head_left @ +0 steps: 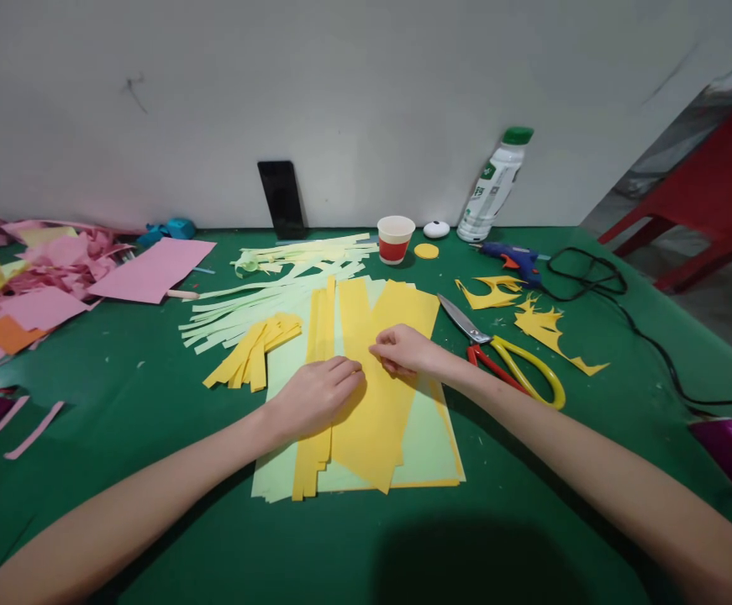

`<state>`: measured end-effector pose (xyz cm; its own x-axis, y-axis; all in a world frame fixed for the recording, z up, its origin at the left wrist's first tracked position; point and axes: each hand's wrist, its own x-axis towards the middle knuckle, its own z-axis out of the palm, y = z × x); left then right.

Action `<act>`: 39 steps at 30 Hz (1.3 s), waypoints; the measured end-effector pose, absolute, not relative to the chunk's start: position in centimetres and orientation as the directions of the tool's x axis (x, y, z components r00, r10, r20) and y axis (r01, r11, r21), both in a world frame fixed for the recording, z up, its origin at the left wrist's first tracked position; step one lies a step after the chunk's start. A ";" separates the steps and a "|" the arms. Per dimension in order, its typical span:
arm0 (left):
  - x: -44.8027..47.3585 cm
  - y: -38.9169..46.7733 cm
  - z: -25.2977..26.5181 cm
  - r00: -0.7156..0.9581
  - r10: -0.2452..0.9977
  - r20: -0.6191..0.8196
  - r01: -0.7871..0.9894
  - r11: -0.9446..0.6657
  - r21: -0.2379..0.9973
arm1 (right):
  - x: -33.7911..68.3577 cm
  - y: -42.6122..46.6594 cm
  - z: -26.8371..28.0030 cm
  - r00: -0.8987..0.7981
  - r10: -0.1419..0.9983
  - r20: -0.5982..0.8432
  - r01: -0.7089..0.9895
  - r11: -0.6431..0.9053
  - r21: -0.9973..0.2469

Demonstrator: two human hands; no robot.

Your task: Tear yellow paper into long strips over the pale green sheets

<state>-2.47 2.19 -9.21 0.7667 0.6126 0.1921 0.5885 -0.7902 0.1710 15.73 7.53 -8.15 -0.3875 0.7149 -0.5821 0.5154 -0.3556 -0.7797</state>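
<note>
Yellow paper pieces (371,437) lie fanned out on pale green sheets (438,445) in front of me. My left hand (321,391) rests on this yellow paper, fingers curled together and their tips hidden. Just to its right, my right hand (400,349) has its fingers closed in a pinch over the yellow paper. Whatever is between the fingers of either hand is hidden. Beside my left hand runs a stack of long yellow strips (318,336). Shorter folded yellow strips (255,349) lie farther left, near fringed pale green strips (233,315).
Scissors (479,336) with red and yellow handles lie right of my right hand. Beyond are yellow scraps (545,323), a corded glue gun (517,260), a paper cup (395,241), a leaning bottle (495,189) and a phone (281,199). Pink paper (155,269) is heaped at left.
</note>
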 end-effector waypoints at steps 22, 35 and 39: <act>1.1 5.9 -2.8 0.533 0.824 -0.193 -0.202 0.345 0.917 | 19.1 2.9 -2.0 -0.693 0.561 -0.453 0.389 -0.238 -0.890; 3.0 2.5 -0.9 0.794 0.567 -0.219 -0.106 0.484 0.869 | 22.9 5.0 2.2 -0.147 0.988 0.051 0.251 0.087 -0.964; 1.4 2.0 -0.9 0.832 0.409 -0.376 0.155 0.479 0.864 | 25.9 6.1 2.8 -0.012 0.995 0.094 0.267 0.094 -0.959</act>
